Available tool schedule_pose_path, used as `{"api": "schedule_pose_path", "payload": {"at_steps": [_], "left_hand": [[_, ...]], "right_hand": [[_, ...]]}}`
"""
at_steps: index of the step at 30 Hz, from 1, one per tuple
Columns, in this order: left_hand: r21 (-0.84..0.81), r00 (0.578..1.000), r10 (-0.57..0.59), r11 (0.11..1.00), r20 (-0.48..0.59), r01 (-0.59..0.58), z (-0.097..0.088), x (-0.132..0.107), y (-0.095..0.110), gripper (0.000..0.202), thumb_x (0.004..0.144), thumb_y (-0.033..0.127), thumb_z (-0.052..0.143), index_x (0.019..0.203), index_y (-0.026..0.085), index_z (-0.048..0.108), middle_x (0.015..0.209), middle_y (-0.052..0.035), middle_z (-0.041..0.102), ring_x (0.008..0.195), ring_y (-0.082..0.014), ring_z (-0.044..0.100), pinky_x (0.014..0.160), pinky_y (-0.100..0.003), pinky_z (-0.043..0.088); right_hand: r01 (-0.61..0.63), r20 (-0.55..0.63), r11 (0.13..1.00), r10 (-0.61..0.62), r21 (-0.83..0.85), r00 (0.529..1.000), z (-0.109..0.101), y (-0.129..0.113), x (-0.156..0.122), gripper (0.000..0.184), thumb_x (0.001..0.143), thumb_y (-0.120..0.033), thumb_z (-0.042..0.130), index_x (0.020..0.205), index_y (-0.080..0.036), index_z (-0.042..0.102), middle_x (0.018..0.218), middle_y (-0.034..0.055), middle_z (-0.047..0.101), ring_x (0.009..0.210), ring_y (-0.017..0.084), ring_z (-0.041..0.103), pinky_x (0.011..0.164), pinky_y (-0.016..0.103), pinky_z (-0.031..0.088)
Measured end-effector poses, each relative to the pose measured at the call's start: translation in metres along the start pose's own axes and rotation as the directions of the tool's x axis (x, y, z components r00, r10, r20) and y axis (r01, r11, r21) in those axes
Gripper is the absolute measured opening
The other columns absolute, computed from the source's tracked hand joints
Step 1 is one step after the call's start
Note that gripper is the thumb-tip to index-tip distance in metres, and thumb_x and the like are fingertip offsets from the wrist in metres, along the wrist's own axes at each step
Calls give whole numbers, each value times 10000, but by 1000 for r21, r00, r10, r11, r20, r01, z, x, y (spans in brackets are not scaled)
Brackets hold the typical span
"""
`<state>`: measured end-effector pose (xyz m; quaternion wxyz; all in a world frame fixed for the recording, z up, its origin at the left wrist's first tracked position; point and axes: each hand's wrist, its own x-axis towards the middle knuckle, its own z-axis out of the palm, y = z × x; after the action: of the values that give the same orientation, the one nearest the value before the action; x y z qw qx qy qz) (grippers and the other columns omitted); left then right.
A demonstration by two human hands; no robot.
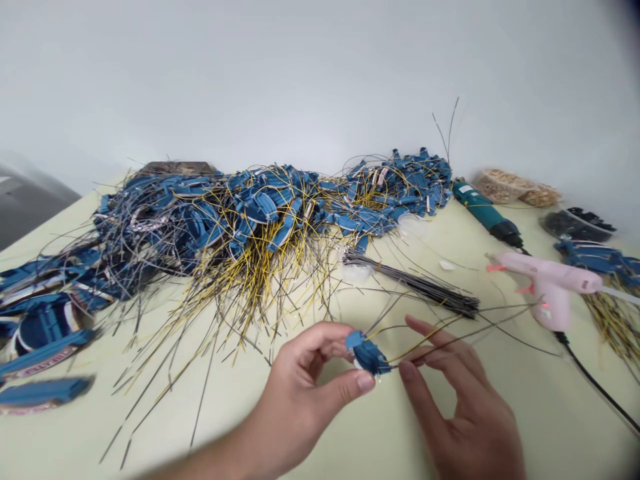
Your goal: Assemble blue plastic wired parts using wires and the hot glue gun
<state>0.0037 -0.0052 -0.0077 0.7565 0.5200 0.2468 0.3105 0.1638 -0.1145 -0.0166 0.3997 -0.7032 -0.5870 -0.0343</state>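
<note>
Between the thumb and fingers of my left hand (320,393) is a small blue plastic part (369,353) with a white piece on its underside. Thin black and yellow wires (425,343) run from it to the right. My right hand (460,393) pinches a dark wire close to the part, thumb against fingers, while other wires pass over its fingers. Just beyond the hands lies a bundle of black wires (425,287), tied near its left end.
A large heap of blue parts with wires (260,207) spreads across the back. On the right are a pink glue gun (545,280) with a black cord, a green power tool (483,210), a tub of dark pieces (575,223) and more wired blue parts (600,257).
</note>
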Motion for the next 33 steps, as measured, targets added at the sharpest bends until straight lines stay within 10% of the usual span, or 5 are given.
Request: {"api": "schedule_pose_path", "payload": {"at_steps": [10,17,23,33], "left_hand": [[21,994,-86,996,62,84,0,0,-2,188,888,318,707,1018,221,613,827,32,566,787,-91,514,734,-208,416],[63,995,-73,996,63,69,0,-1,0,195,894,318,698,1038,221,609,883,10,595,832,-117,528,761,-247,408],[87,995,-73,994,65,67,0,-1,3,188,896,320,696,1031,218,613,884,9,617,833,-121,535,748,-256,401],[75,999,21,997,-25,-19,1,-4,-6,276,915,272,675,1062,282,442,813,61,585,773,-98,532,737,-237,426]], "right_hand": [[99,30,994,-98,-49,995,-5,-2,5,111,890,-139,596,919,-246,594,1045,41,704,1037,170,610,920,285,444],[-108,18,991,109,-80,994,-6,-9,-4,57,892,-285,617,840,-266,605,656,-52,659,503,103,586,452,202,468],[-609,123,773,597,176,793,3,-30,-11,243,895,-497,548,884,-279,655,799,-39,744,629,130,712,592,212,555],[-669,181,625,662,402,728,4,-38,-2,252,825,-491,654,798,-240,651,681,-17,732,582,106,675,600,164,535]]}}
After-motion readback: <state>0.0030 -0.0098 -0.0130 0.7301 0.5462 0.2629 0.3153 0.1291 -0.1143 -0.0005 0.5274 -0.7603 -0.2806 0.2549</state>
